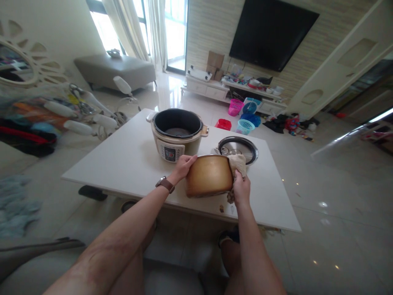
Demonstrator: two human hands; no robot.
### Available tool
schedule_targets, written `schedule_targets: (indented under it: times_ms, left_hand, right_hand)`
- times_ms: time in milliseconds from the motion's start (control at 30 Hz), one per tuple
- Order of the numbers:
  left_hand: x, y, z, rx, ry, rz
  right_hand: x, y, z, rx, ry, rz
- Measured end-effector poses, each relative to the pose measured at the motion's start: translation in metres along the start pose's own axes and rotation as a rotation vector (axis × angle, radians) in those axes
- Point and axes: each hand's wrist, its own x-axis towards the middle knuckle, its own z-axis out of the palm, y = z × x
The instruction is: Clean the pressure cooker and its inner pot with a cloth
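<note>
A golden-brown inner pot [210, 176] is held tilted over the table's front edge, its outer wall towards me. My left hand [186, 166] grips its rim on the left, thumb on top. On the pot's right side, my right hand [241, 186] is closed on a beige cloth [238, 164] that lies against the pot. Behind the pot stands the open pressure cooker body [192, 144], with a dark hollow inside and a control panel in front. Its round metal lid [241, 147] rests upside down on the right of the table.
The white table [123, 164] extends under these things. Beyond it, pink, red and blue baskets [245, 126] sit on the tiled floor near a TV cabinet [211, 90]. A lamp with several white shades [101, 121] stands left. Toys and dark cloth [290, 124] lie right.
</note>
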Motion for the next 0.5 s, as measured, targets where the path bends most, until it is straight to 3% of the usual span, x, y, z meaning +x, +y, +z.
schedule_targets:
  times_ms: [67, 133, 233, 300, 400, 500]
  left_hand:
    - [0.0, 0.006, 0.002, 0.032, -0.014, 0.01]
    - [0.0, 0.007, 0.004, 0.063, -0.007, 0.015]
    - [0.0, 0.006, 0.004, 0.066, -0.011, 0.023]
    - [0.0, 0.006, 0.004, 0.053, -0.036, 0.031]
    - [-0.001, 0.008, 0.005, 0.07, -0.02, 0.033]
    - [-0.004, 0.011, 0.007, 0.103, 0.025, 0.019]
  right_hand:
    - [-0.006, -0.006, -0.001, -0.019, -0.029, -0.105]
    - [-0.016, -0.016, -0.003, -0.076, -0.103, -0.313]
    - [-0.034, -0.036, -0.006, -0.302, -0.379, -0.73]
    - [-0.043, -0.047, -0.008, -0.449, -0.542, -0.921]
    - [-0.043, -0.05, -0.007, -0.442, -0.509, -0.916]
    - [-0.026, -0.034, -0.003, -0.243, -0.3, -0.635]
